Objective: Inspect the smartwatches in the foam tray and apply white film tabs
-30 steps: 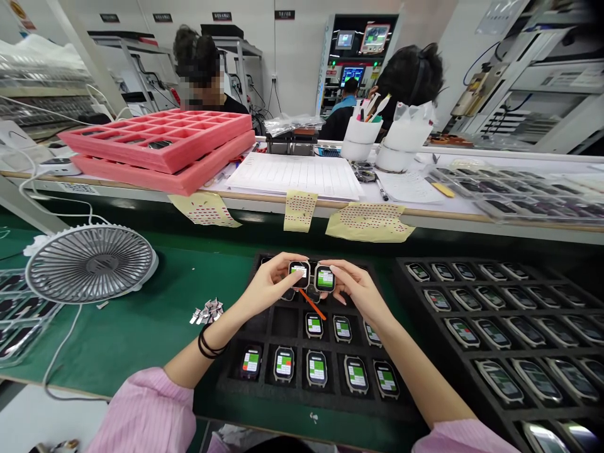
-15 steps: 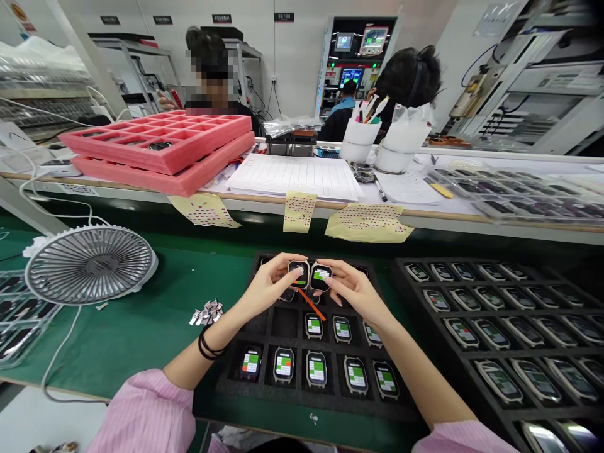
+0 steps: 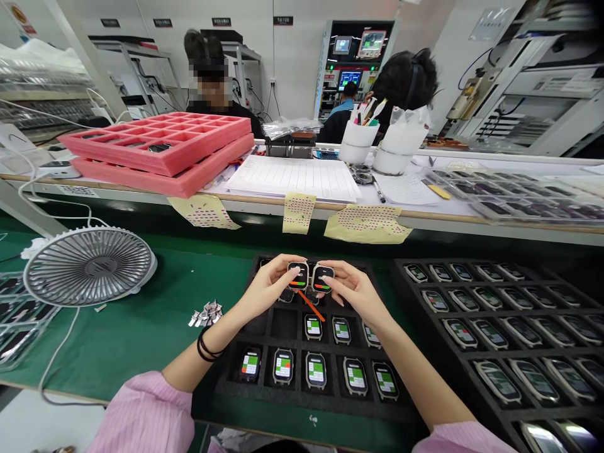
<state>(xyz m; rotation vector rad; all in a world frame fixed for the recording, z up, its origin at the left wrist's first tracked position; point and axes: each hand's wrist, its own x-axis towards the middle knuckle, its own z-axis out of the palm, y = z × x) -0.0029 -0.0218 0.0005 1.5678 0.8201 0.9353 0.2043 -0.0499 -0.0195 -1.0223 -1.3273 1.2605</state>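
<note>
My left hand (image 3: 268,284) and my right hand (image 3: 353,289) each pinch a square smartwatch by its edges, side by side. The left one (image 3: 298,275) and the right one (image 3: 323,279) both show dark screens with a small red and green bar. They hang just above a black foam tray (image 3: 302,404) with square compartments. Several watches with green, red and white screens lie in its nearer rows, and one compartment (image 3: 284,323) holds none. An orange stick (image 3: 310,305) lies slanted beneath my hands. Part of the tray is hidden by my hands.
A second black foam tray (image 3: 472,377) full of watches lies to the right. To the left, on the green mat (image 3: 141,340), are a desk fan (image 3: 89,266) and small metal clips (image 3: 206,313). Pink foam trays (image 3: 155,148) and papers sit on the shelf, with co-workers (image 3: 212,82) beyond.
Both watch screens have gone from mostly green displays to dark with a small coloured bar. My hands stay almost still, and the view has shifted slightly.
</note>
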